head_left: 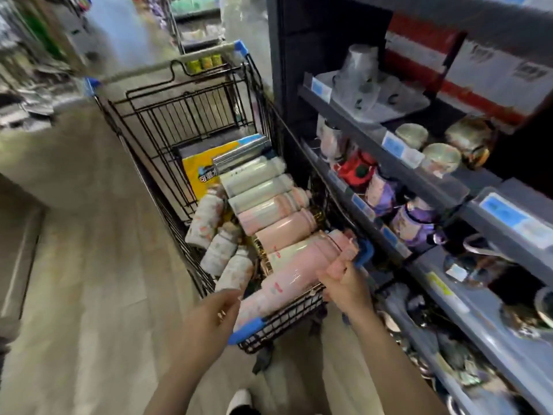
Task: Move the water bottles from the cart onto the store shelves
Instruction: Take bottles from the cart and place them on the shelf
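dim, even indoor light | heavy motion blur | wide-angle bending at edges

Pink and pale green water bottles (269, 202) lie on their sides, packed in a row inside the black wire cart (167, 115). The nearest pink bottle (296, 265) is tilted across the cart's near end. The grey store shelves (389, 151) stand just beside it.

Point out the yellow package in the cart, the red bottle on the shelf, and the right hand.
yellow package (197, 172), head view, its front face.
red bottle (356, 170), head view, its body.
right hand (344, 280), head view, back of hand.
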